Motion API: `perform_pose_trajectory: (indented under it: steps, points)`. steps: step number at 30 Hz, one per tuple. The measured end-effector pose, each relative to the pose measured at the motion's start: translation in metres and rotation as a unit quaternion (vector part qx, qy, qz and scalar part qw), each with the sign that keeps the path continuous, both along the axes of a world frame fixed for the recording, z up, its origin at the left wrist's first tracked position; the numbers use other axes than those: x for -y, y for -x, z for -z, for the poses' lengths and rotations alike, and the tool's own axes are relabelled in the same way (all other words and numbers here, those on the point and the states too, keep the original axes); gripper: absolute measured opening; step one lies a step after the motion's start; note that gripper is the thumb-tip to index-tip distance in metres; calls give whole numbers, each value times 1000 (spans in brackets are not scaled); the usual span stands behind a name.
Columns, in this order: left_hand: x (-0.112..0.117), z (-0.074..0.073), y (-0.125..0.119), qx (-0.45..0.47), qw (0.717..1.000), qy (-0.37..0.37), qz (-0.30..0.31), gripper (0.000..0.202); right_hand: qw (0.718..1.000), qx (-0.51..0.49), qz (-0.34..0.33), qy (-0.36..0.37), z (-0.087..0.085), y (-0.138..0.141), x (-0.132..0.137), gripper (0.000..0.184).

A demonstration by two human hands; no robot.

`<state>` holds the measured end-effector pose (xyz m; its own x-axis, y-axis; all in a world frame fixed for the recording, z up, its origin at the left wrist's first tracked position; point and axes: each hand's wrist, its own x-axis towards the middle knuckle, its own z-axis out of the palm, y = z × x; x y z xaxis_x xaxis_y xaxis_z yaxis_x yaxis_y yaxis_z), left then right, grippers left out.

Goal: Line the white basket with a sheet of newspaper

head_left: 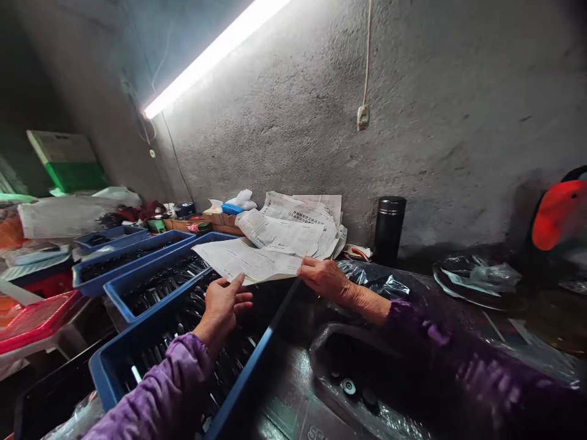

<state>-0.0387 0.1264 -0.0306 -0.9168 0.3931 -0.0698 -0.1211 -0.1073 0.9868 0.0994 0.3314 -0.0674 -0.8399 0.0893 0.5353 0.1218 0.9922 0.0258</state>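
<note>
A loose printed sheet of paper (245,260) spans the gap between my hands, in front of a heap of newspapers (293,223). My right hand (323,278) grips its right end. My left hand (222,305) is raised with the fingers spread, the fingertips at the sheet's lower edge. Below that hand, a blue plastic tray (151,330) is full of small dark pieces, too dense to make out singly. My purple sleeves cover both forearms.
Further blue trays (119,305) of dark pieces line up on the left, beside a red plastic basket (36,321). A black flask (389,231) stands against the rough grey wall. Crumpled clear plastic (367,366) covers the dark bench at right, near a red object (557,214).
</note>
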Motion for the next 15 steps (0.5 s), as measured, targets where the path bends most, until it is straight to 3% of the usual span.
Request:
perform_pose_trajectory:
  steps: [7, 11, 15]
  points:
    - [-10, -5, 6, 1, 998, 46, 33, 12, 994, 66, -37, 83, -15, -7, -12, 13]
    - [-16, -10, 6, 0, 997, 69, 28, 13, 990, 62, 63, 113, -31, 3, -41, 26]
    - [-21, -17, 4, -13, 997, 68, 18, 14, 981, 81, 162, 69, -23, 22, -69, 18]
